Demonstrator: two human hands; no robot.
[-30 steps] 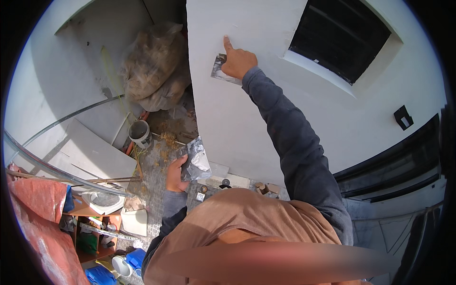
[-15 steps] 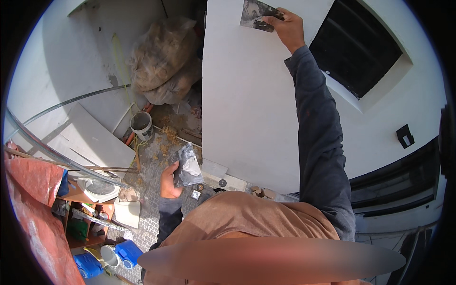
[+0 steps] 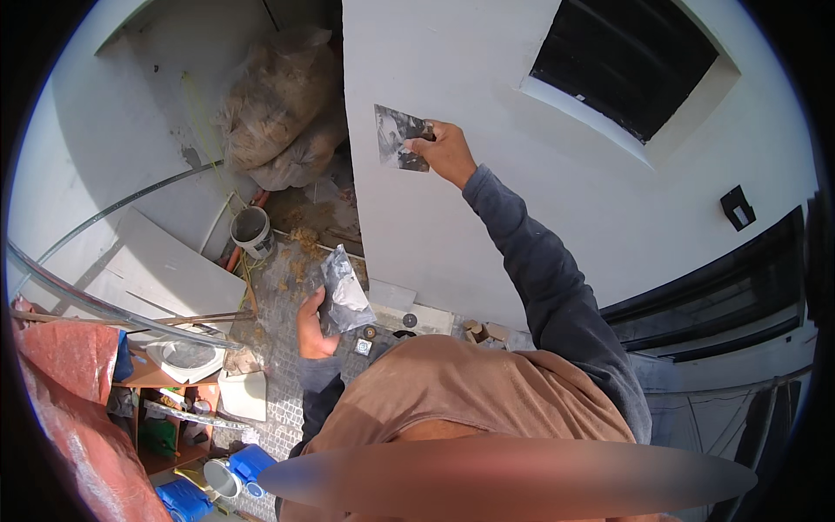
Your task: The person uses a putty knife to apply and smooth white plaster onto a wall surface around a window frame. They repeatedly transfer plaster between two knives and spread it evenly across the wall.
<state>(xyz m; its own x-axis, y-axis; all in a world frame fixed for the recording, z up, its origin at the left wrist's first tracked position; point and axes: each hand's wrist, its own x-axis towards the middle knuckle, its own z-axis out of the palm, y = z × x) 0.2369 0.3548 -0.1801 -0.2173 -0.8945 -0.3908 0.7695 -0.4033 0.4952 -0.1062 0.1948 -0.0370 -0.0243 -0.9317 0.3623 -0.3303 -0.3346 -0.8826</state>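
The left hand (image 3: 315,327) grips a plate (image 3: 339,311) carrying unspread white compound (image 3: 350,293); the right hand (image 3: 449,154) pinches a smeared scraper (image 3: 398,137) near the far wall (image 3: 444,244), apparently largely coated.

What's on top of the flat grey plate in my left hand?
A patch of white paste sits on the grey plate. Whatever the left hand covers at its edge, and the plate's underside, can't be seen.
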